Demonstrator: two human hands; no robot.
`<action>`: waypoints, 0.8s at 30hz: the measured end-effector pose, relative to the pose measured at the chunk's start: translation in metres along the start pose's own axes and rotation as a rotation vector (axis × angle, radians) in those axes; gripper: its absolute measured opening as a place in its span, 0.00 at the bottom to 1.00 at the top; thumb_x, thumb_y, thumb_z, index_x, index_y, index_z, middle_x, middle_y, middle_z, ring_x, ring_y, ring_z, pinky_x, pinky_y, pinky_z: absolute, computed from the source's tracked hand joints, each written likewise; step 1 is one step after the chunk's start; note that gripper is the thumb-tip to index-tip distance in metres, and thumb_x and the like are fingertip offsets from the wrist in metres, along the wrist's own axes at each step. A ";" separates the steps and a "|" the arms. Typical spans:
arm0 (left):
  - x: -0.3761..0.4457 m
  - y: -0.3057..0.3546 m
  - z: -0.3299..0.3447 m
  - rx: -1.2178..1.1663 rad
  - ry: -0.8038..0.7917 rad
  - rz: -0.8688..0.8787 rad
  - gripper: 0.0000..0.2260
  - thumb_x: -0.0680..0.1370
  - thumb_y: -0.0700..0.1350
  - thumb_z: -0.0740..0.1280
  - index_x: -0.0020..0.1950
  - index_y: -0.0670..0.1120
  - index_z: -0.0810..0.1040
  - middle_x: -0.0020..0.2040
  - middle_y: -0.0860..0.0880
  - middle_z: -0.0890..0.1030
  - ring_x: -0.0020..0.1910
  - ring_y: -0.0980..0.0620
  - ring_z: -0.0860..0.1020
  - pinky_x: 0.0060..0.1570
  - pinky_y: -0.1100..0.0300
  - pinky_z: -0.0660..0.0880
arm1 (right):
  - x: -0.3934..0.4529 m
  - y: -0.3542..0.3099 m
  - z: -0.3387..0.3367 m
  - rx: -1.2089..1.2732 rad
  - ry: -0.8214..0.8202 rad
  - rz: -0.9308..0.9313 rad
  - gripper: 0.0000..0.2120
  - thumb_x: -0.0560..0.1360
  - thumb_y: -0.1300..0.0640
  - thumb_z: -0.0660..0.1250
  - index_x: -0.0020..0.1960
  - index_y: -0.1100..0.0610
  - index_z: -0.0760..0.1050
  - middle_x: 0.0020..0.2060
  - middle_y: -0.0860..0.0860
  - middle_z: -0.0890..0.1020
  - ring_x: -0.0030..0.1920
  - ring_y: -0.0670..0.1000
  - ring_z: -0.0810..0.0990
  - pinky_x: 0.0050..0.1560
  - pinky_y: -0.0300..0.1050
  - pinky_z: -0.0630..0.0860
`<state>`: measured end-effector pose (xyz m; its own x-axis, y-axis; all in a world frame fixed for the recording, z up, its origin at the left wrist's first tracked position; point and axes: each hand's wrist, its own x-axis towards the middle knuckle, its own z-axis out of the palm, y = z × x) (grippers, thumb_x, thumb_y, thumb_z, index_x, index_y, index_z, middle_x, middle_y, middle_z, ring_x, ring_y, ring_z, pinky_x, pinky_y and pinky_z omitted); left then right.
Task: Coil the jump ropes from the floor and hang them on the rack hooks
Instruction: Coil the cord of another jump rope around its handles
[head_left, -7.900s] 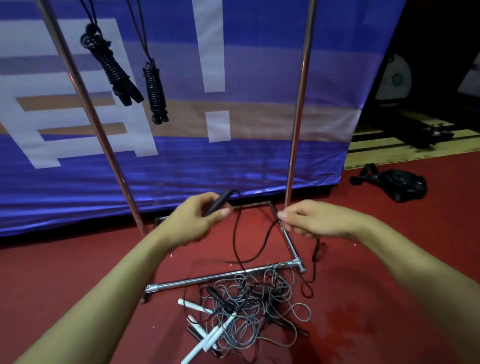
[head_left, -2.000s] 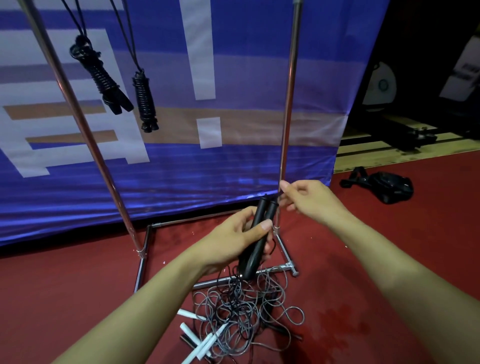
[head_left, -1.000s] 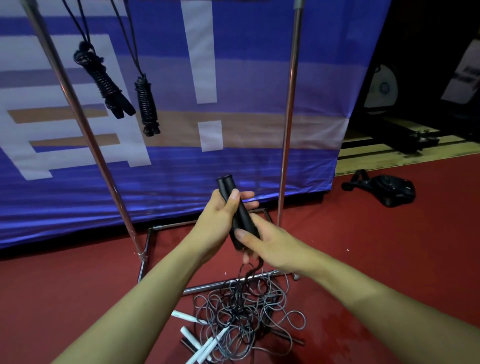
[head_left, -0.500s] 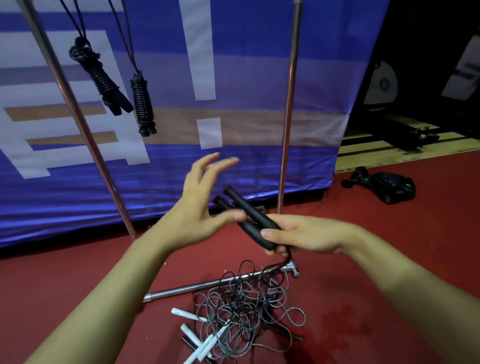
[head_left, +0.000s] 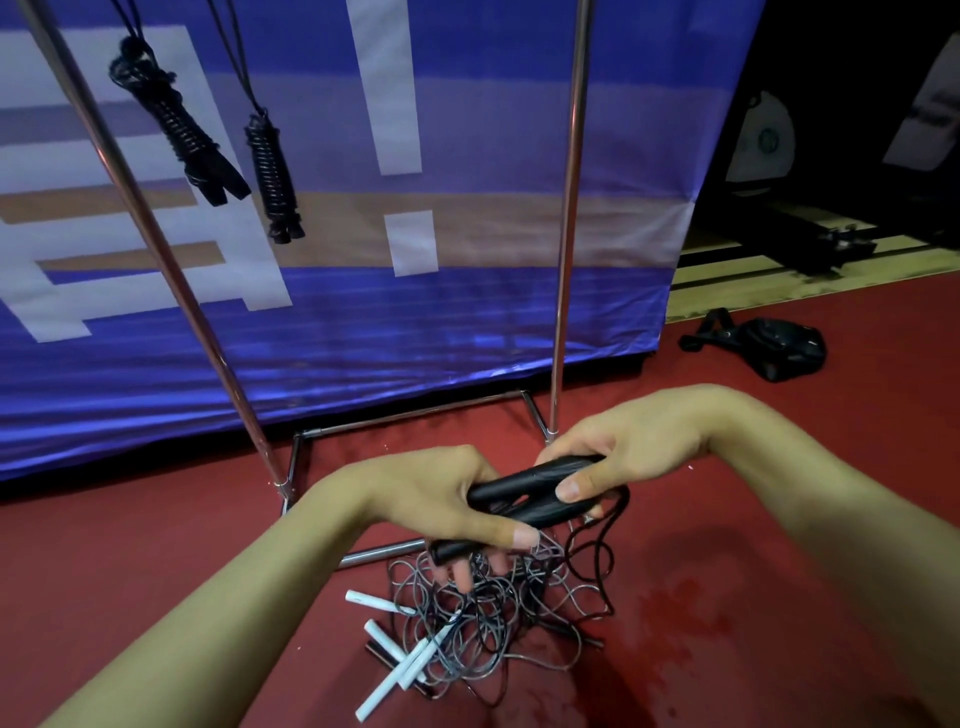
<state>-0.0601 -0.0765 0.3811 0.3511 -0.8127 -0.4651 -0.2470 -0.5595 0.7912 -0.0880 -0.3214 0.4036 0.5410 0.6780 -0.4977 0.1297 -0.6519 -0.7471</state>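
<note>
Blue banner (head_left: 467, 322) fills the background, white and tan blocks printed on it. Red floor (head_left: 779, 597) below it.

Chrome rack (head_left: 566, 218) stands in front of the banner: two uprights, base bars on the floor. Two coiled black ropes (head_left: 272, 171) hang up at the left, between the uprights, wound tight, handles pointing down (hooks themselves are out of frame).

Black bag (head_left: 774, 345) lies on the floor at right, well apart from the rack.

Tangled pile of ropes (head_left: 493, 608) sits on the floor just in front of the rack's base bar: grey and black cords looped over each other, white handles (head_left: 400, 670) sticking out at the lower left.

Both hands are above the pile, holding one pair of black handles (head_left: 524, 493) side by side, roughly level. Right hand (head_left: 613, 452) grips the right end, fingers curled over the top, thumb across the front. Left hand (head_left: 431, 499) grips the left end from above, thumb along the lower handle, fingers wrapped under it.

The black cord (head_left: 602, 551) drops off the right end of the handles and loops down into the pile.
</note>
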 end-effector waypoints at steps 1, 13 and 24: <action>0.000 -0.001 0.001 -0.016 -0.029 -0.005 0.09 0.81 0.50 0.71 0.47 0.45 0.81 0.44 0.42 0.87 0.36 0.45 0.86 0.37 0.54 0.84 | 0.000 0.000 0.000 -0.018 -0.002 -0.003 0.04 0.84 0.51 0.64 0.57 0.45 0.77 0.42 0.52 0.79 0.46 0.51 0.78 0.52 0.50 0.75; -0.001 -0.004 -0.010 -0.168 0.159 0.160 0.17 0.84 0.54 0.63 0.45 0.41 0.72 0.31 0.46 0.74 0.23 0.54 0.63 0.26 0.62 0.64 | -0.006 0.020 -0.007 -0.013 0.311 0.044 0.17 0.76 0.36 0.68 0.54 0.49 0.80 0.40 0.48 0.83 0.39 0.45 0.78 0.45 0.44 0.72; 0.011 -0.029 -0.021 -0.359 0.482 0.078 0.13 0.85 0.46 0.64 0.42 0.47 0.67 0.31 0.53 0.68 0.27 0.57 0.64 0.28 0.63 0.64 | -0.003 -0.031 0.023 -0.597 0.630 0.115 0.11 0.86 0.47 0.56 0.53 0.51 0.74 0.37 0.44 0.75 0.36 0.45 0.75 0.37 0.36 0.68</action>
<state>-0.0299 -0.0652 0.3615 0.7347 -0.6366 -0.2345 0.0024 -0.3431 0.9393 -0.1125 -0.2952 0.4182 0.9129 0.3985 -0.0880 0.3644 -0.8931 -0.2638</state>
